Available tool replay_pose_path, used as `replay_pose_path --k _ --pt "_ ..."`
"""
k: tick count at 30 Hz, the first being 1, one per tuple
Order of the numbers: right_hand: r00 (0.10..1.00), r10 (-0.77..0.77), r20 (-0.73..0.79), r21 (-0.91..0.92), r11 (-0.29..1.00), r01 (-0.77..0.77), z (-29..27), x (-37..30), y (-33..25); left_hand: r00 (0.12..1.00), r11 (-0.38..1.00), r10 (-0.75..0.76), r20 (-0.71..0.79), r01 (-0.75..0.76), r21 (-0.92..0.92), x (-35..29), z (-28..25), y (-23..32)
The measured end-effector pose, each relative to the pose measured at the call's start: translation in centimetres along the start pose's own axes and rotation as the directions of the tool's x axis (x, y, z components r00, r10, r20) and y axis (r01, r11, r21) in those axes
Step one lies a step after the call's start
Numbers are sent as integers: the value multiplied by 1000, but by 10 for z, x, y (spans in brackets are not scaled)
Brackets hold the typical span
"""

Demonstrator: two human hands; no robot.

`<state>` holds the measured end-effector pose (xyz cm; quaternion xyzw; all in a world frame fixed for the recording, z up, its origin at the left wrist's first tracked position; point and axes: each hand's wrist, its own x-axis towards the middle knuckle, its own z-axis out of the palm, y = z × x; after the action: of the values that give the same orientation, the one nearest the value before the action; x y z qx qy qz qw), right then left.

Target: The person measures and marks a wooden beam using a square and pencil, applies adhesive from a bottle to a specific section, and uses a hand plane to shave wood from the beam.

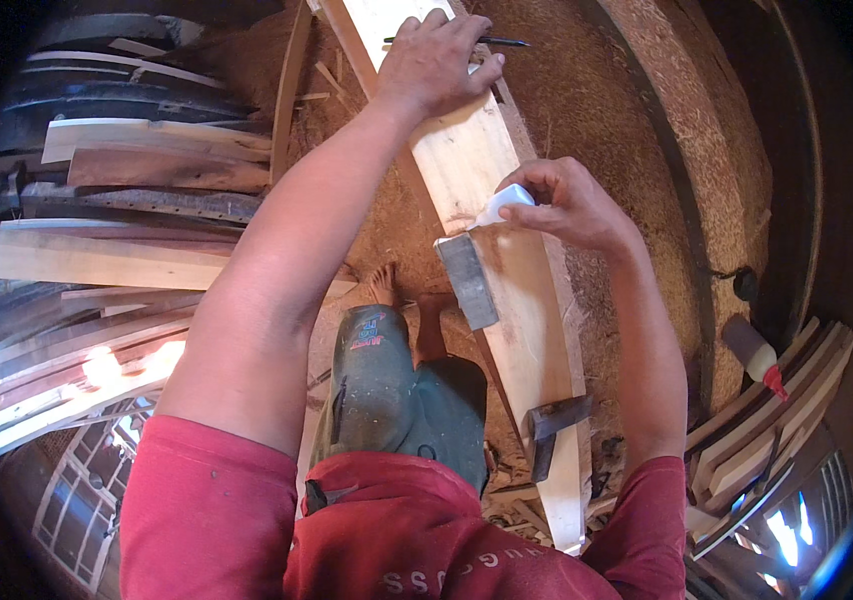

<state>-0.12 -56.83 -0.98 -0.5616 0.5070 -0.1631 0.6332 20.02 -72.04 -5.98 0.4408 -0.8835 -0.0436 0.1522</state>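
Observation:
A long pale wooden board (pixel 462 150) runs from the top middle down toward the lower right, beside my legs. Near its far end, my left hand (pixel 437 65) rests on the wood, with a dark, thin pencil (pixel 507 42) held crosswise in its fingers. Pinched in my right hand (pixel 579 205) is a small white plastic bottle (pixel 509 203), tilted with its narrow end down at the board's surface. Just below that end, a grey flat block (pixel 468 282) lies against the board's left edge. Nearer me, a dark square-like tool (pixel 557 416) sits across the board.
Stacked planks (pixel 167 165) fill the left side. Sawdust (pixel 607 110) covers the ground around the board. On the right are a bottle with a red tip (pixel 755 358) and curved wooden strips (pixel 782 430). My bare foot (pixel 385 284) stands left of the board.

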Motion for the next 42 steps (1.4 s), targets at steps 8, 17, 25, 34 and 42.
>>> replay_pose_path --k 8,17,25,34,42 --pt "992 85 -96 237 970 -60 14 -31 16 1000 999 14 2 -14 -31 2 -2 3" --pt "983 26 -184 41 999 -19 21 -38 -2 998 998 -48 51 50 -40 1 -6 5" --pt "970 -20 -242 -12 1000 18 30 -45 10 999 998 -25 31 26 -63 2 -4 5" --pt "848 62 -526 72 997 -28 86 -80 21 999 999 -28 17 28 -34 1 0 4" --pt "784 94 -614 109 993 -33 105 -95 12 1000 999 -3 30 4 -36 2 -1 3"
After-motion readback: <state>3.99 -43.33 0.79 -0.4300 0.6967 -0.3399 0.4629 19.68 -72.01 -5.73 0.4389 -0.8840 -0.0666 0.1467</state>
